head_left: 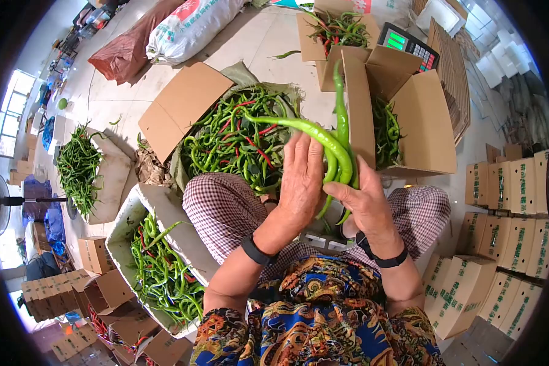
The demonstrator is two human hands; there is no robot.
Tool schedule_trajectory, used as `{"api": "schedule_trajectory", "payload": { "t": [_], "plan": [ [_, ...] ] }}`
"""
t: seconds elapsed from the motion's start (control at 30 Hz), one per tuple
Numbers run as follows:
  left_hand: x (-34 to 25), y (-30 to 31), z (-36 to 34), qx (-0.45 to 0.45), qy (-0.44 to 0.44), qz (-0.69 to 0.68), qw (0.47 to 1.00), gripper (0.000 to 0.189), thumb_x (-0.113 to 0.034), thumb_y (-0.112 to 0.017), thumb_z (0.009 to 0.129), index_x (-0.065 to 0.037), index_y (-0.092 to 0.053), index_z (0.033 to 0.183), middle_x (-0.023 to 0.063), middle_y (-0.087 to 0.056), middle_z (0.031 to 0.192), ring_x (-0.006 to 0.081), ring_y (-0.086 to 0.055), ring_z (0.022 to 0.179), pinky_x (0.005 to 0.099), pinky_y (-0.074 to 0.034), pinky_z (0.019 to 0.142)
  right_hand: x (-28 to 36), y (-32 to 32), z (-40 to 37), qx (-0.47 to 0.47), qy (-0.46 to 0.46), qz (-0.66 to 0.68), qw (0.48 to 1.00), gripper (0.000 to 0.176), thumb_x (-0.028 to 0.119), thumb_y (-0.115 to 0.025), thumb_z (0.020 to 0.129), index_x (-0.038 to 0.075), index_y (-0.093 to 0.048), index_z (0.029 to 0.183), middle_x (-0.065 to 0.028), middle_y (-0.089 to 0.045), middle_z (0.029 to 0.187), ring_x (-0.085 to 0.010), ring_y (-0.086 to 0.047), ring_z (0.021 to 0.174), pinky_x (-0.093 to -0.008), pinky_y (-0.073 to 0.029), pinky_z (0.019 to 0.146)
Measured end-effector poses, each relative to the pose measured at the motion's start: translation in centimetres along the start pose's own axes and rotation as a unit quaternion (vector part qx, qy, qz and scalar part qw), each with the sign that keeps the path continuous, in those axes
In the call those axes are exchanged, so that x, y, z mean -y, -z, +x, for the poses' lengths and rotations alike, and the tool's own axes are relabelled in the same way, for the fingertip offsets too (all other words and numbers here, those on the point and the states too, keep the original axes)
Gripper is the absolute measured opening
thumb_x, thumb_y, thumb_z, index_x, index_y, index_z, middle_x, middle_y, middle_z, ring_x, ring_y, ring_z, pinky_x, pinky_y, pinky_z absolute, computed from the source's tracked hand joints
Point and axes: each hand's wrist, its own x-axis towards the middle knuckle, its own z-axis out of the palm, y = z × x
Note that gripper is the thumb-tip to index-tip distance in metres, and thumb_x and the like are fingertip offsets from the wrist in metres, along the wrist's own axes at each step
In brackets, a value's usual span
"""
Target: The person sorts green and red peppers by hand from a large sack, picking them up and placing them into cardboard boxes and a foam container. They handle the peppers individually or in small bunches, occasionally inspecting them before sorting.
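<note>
On my feed the left hand (pixel 302 180) has its fingers laid along a bunch of long green peppers (pixel 338 146), pressing it from one side. The right hand (pixel 365 204) is curled round the same bunch from the other side. I think the stems sit under its thumb, though the lower ends are hidden between the palms. The bunch is held upright just in front of the open cardboard box (pixel 418 116), its tips overlapping the box's near flap. Left of that box lies a heap of green and red peppers (pixel 238 140). Behind the box sits a scale (pixel 409 44). Well left of the box and nearer me, a white foam crate (pixel 183 238) holds more peppers.
</note>
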Motion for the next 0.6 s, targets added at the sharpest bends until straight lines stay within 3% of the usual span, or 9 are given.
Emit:
{"api": "schedule_trajectory", "payload": {
  "t": [0.1,0.17,0.23,0.27,0.33,0.37,0.43,0.53,0.6],
  "plan": [
    [-0.3,-0.7,-0.1,0.005,0.022,0.062,0.998,0.078,0.003,-0.061,0.07,0.008,-0.029,0.14,0.0282,-0.037,0.137,0.0469,-0.037,0.126,0.0503,-0.033,0.105,-0.1,1.4,0.2,-0.014,-0.01,0.065,0.998,0.038,0.013,-0.07,0.084,0.001,-0.055,0.117,0.0006,-0.061,0.093,-0.0042,-0.051,0.072,-0.0192,-0.041,0.064],
    [-2.2,1.5,0.1,0.046,0.106,-0.184,0.976,0.089,0.001,-0.068,0.069,0.003,-0.024,0.146,0.0259,-0.037,0.138,0.0426,-0.037,0.128,0.0465,-0.034,0.106,-0.1,2.8,0.2,-0.016,-0.038,0.116,0.992,0.036,0.013,-0.069,0.085,0.002,-0.055,0.116,0.0017,-0.061,0.089,-0.0023,-0.047,0.063,-0.0171,-0.038,0.055],
    [-2.7,3.2,-0.5,0.065,0.171,-0.345,0.921,0.076,0.004,-0.064,0.076,0.002,-0.03,0.144,0.0206,-0.04,0.139,0.031,-0.045,0.124,0.0403,-0.039,0.102,0.0,4.0,0.3,-0.039,-0.014,0.114,0.993,0.031,0.011,-0.066,0.087,0.004,-0.056,0.115,0.0019,-0.062,0.083,0.0002,-0.038,0.052,-0.0154,-0.028,0.046],
    [-3.4,4.3,-0.9,0.015,0.227,-0.408,0.884,0.067,0.005,-0.06,0.08,0.001,-0.034,0.142,0.0167,-0.044,0.136,0.0247,-0.049,0.119,0.0366,-0.041,0.1,0.5,4.7,0.4,-0.011,-0.014,0.138,0.99,0.037,0.011,-0.068,0.083,0.003,-0.053,0.116,-0.004,-0.063,0.09,-0.0004,-0.041,0.054,-0.0129,-0.032,0.048],
    [-4.3,5.9,-1.4,-0.094,0.284,-0.54,0.787,0.047,0.01,-0.051,0.087,0.001,-0.047,0.133,0.0079,-0.057,0.125,0.0123,-0.056,0.106,0.0279,-0.044,0.095,0.7,5.7,0.5,-0.015,0.0,0.146,0.989,0.032,0.01,-0.066,0.085,0.003,-0.055,0.115,-0.0025,-0.063,0.088,-0.0002,-0.039,0.053,-0.014,-0.031,0.047],
    [-4.0,5.7,-1.8,-0.142,0.322,-0.539,0.765,0.042,0.009,-0.052,0.089,0.002,-0.05,0.13,0.0073,-0.062,0.117,0.0124,-0.058,0.102,0.0284,-0.045,0.093,0.8,5.9,0.5,-0.016,0.016,0.153,0.988,0.028,0.01,-0.064,0.088,0.004,-0.056,0.114,-0.0009,-0.063,0.085,-0.0001,-0.038,0.052,-0.0151,-0.03,0.046],
    [-3.7,6.4,-2.7,-0.05,0.357,-0.528,0.769,0.039,0.001,-0.052,0.091,0.0,-0.051,0.13,0.0114,-0.059,0.125,0.0166,-0.056,0.115,0.0285,-0.045,0.094,1.1,5.9,0.5,-0.033,0.019,0.144,0.989,0.03,0.01,-0.065,0.086,0.004,-0.056,0.114,-0.0024,-0.063,0.086,-0.0007,-0.036,0.052,-0.0152,-0.029,0.047],
    [-4.9,5.7,-1.5,0.026,0.337,-0.526,0.781,0.053,-0.01,-0.064,0.089,0.002,-0.043,0.136,0.013,-0.056,0.127,0.0177,-0.054,0.114,0.0341,-0.04,0.102,1.6,5.0,0.4,-0.051,0.036,0.078,0.995,0.031,0.01,-0.067,0.083,0.002,-0.056,0.111,-0.0017,-0.063,0.087,-0.0055,-0.045,0.056,-0.0209,-0.039,0.051],
    [-5.3,3.9,-0.4,0.029,0.31,-0.536,0.785,0.061,-0.014,-0.067,0.087,0.003,-0.039,0.139,0.0148,-0.054,0.129,0.0196,-0.053,0.116,0.0359,-0.039,0.103,2.3,3.0,0.0,-0.088,0.137,-0.232,0.959,0.029,0.011,-0.067,0.083,0.001,-0.055,0.107,-0.0063,-0.062,0.083,-0.0138,-0.056,0.067,-0.0305,-0.047,0.06]
  ]
}}
